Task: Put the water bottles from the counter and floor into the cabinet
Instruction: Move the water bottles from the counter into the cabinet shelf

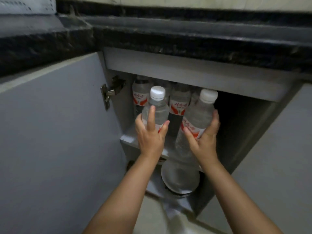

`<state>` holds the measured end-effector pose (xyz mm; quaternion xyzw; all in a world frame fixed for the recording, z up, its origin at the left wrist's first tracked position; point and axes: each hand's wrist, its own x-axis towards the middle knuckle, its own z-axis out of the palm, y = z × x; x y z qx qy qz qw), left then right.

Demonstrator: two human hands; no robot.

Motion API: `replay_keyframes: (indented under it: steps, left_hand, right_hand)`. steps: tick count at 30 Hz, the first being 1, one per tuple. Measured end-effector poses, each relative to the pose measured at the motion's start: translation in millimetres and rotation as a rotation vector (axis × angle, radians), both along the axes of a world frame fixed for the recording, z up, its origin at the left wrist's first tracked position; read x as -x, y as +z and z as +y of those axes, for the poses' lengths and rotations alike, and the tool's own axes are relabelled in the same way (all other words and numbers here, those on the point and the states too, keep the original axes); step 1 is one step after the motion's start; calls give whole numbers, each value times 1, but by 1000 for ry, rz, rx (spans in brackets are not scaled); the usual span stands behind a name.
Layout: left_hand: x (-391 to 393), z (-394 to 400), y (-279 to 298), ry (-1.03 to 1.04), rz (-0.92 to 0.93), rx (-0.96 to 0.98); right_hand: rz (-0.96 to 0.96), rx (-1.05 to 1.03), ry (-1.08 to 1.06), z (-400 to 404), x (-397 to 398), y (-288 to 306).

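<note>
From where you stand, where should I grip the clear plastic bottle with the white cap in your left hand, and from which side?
Probably mid-body, from the front. The clear plastic bottle with the white cap stands nearly upright at the grey cabinet opening; the left hand already wraps its body near the red label. More bottles stand close behind it, and the right hand holds another bottle beside it, so only the front is free.

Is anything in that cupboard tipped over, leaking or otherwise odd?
Nothing is spilled or visibly damaged. The only thing askew is the bottle in the right hand: this right bottle leans left, while the left bottle, held by the left hand, is nearly upright. The stored bottles behind stand upright.
</note>
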<state>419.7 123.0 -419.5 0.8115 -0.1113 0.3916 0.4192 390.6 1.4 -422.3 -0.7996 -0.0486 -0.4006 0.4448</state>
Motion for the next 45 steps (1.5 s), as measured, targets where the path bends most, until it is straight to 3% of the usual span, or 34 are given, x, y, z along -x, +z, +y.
replay_keyframes:
  steps: [4, 13, 18, 22, 27, 31, 33, 39, 42, 45]
  left_hand:
    - [-12, 3, -2, -112, 100, 111]
    - [-29, 20, 1, -416, 290, 261]
    - [-31, 27, 4, -250, 434, 117]
    - [-32, 35, 4, -227, 438, 73]
    - [-33, 38, 13, -338, 559, 290]
    - [-28, 11, 22, 53, 516, 247]
    - [-25, -1, 23, 110, 505, 248]
    - [-28, 15, 11, -424, 608, 389]
    - [-28, 18, 10, -444, 606, 250]
    - [-23, 17, 6, -320, 556, 172]
  right_hand:
    - [188, -37, 123, -4, -7, 2]
    - [319, -108, 287, -14, -4, 8]
    - [314, -113, 243, -14, 3, 14]
    - [278, -176, 129, -10, 2, 26]
    - [321, -161, 166, -9, -2, 36]
    - [349, -142, 184, -11, 0, 36]
    - [358, -125, 202, -12, 0, 36]
    - [375, -112, 242, -17, -1, 36]
    - [364, -85, 263, -18, -1, 35]
    - [342, -66, 282, -19, 0, 33]
